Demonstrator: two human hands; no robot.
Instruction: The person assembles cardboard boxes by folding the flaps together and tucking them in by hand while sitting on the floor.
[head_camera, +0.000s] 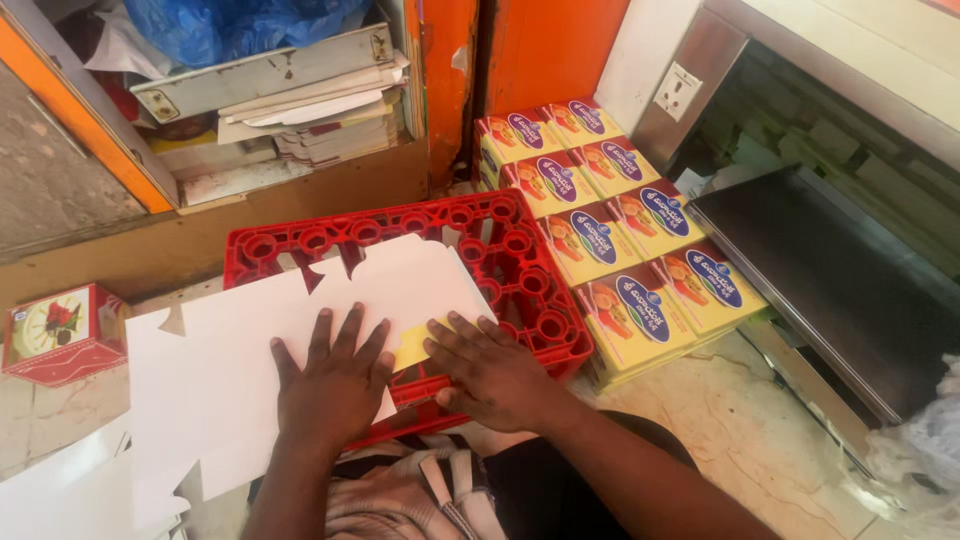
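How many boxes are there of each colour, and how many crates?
Yellow boxes: 8
Red box: 1
Red crate: 1
Total: 10
The left hand lies flat on a white card sheet; the right hand lies on the crate.

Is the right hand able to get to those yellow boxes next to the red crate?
Probably yes. The right hand lies flat on the white cardboard over the red crate, and the yellow boxes stand just beside that crate on the same side, with nothing between them.
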